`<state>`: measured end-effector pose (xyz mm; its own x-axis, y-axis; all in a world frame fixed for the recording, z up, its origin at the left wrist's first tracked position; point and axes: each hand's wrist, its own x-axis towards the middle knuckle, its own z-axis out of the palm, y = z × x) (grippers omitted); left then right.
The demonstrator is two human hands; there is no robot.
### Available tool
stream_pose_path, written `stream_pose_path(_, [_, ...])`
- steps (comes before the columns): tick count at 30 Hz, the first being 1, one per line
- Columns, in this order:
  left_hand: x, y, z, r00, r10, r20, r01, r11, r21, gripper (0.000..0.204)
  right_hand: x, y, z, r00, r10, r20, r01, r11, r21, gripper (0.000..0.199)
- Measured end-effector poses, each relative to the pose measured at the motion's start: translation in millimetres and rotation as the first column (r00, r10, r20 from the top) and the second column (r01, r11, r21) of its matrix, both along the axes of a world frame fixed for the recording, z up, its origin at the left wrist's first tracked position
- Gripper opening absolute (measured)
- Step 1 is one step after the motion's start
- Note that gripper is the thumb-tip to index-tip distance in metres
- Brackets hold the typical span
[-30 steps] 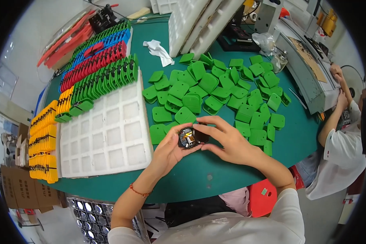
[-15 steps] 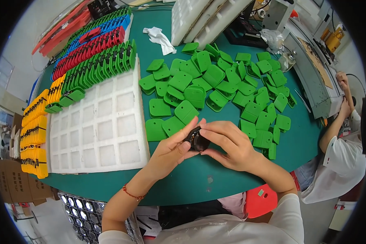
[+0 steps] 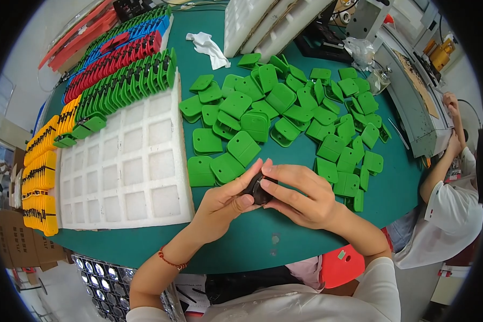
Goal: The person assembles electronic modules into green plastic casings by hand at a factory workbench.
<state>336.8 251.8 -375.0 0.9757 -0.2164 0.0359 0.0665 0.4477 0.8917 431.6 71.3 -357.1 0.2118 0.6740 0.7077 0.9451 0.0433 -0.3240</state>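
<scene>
Between my two hands, above the front of the green table, is a small dark rounded part (image 3: pixel 261 194); its exact kind is not clear. My left hand (image 3: pixel 225 202) grips it from the left with thumb and fingers. From the right, my right hand (image 3: pixel 303 194) pinches its upper edge with the fingertips, hiding much of it. Just beyond my hands lies a loose heap of green folded plastic pieces (image 3: pixel 243 147). To the left of my left hand is a white foam tray (image 3: pixel 131 213) with square pockets.
Rows of green (image 3: pixel 129 86), red (image 3: pixel 118 61) and yellow pieces (image 3: pixel 39 213) with black parts stand at the left. White foam blocks (image 3: pixel 247 24) and a white cloth (image 3: pixel 208 49) lie at the back. Another person (image 3: pixel 451 214) works beside a grey machine (image 3: pixel 418 102) at the right.
The dark part has been turned between my fingers, and my right fingertips have shifted over it. The view has moved slightly; the table's contents are otherwise unchanged.
</scene>
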Motion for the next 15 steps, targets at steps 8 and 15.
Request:
stream_pose_path(8, [-1.1,0.3,-2.9,1.0,0.014,0.021,-0.014,0.999,0.036,0.051,-1.4,0.6,-0.4,1.0,-0.016,0.026,0.016,1.0,0.003,0.042])
stream_pose_path(15, [-1.2,-0.6,-1.1,0.999,0.02,0.042,-0.022,0.999,0.05,0.051,-0.1,0.3,-4.2,0.999,-0.02,0.043,0.02,1.0,0.002,0.044])
